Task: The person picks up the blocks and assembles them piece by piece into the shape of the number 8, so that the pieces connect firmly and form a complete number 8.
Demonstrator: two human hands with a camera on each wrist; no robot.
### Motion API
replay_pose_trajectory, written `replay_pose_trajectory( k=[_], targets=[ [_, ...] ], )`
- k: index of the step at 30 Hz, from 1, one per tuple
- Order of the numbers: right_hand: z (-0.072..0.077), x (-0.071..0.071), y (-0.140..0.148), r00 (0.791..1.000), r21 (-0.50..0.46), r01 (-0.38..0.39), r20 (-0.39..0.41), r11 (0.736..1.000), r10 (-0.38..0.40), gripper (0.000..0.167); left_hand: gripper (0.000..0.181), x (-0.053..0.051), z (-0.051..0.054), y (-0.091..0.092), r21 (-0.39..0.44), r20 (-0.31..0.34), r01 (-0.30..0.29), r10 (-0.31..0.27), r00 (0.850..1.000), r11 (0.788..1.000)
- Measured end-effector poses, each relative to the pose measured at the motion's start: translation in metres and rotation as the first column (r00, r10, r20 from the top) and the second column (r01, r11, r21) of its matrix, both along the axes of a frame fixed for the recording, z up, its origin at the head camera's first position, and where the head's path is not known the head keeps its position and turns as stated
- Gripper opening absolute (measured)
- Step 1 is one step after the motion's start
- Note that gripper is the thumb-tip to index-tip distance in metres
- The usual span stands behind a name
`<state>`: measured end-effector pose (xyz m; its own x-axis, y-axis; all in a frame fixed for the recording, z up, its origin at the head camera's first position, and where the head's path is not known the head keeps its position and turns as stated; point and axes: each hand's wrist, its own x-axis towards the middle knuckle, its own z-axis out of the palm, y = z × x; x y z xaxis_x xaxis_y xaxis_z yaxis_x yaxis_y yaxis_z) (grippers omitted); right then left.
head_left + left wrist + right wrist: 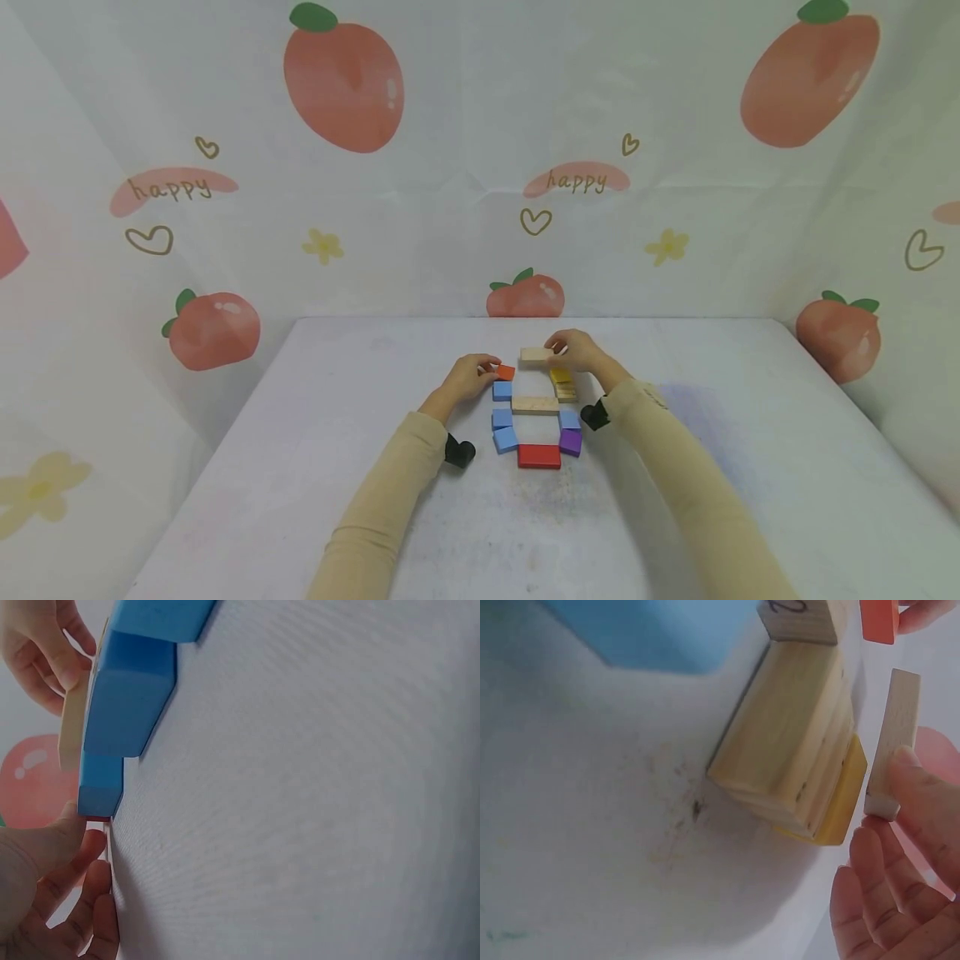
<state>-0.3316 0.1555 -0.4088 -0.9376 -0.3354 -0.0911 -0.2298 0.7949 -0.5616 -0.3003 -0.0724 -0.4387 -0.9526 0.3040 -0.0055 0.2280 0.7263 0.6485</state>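
My left hand [467,379] pinches a small orange-red block [507,373] at the far left of a block layout. In the left wrist view, only a thin red edge of it shows behind a blue block [101,787]. At the far end of the layout, my right hand [576,350] grips one end of a plain wooden block [533,357] between thumb and fingers. In the right wrist view, this wooden block [895,727] appears raised off the table. Just below that hand lie a yellow block [560,376] and some wooden blocks [566,392].
Blue blocks [502,417] line the left side. A wooden block [535,406] crosses the middle. On the right are a light-blue block [570,420] and a purple block [571,442]; a red block [539,457] lies nearest. A printed cloth [450,208] hangs behind the white table [300,500].
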Motion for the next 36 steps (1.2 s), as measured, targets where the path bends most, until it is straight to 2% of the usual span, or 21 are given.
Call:
replay_pose_trajectory(
  k=[6,21,36],
  targets=[
    [-0.002,0.000,-0.002,0.999,0.001,-0.030,-0.011,1.000,0.030,0.032,0.029,0.000,-0.001,0.000,0.001,-0.003,0.009,-0.009,1.000,1.000],
    [-0.003,-0.002,-0.011,0.998,0.044,0.008,0.062,0.999,-0.011,0.033,0.030,-0.001,-0.002,0.000,0.007,0.015,0.002,-0.002,1.000,1.000],
    [0.000,0.001,-0.012,0.998,0.062,0.001,0.064,0.998,-0.005,0.031,0.029,-0.001,-0.002,0.000,0.012,0.023,0.000,0.000,1.000,1.000]
  ],
)
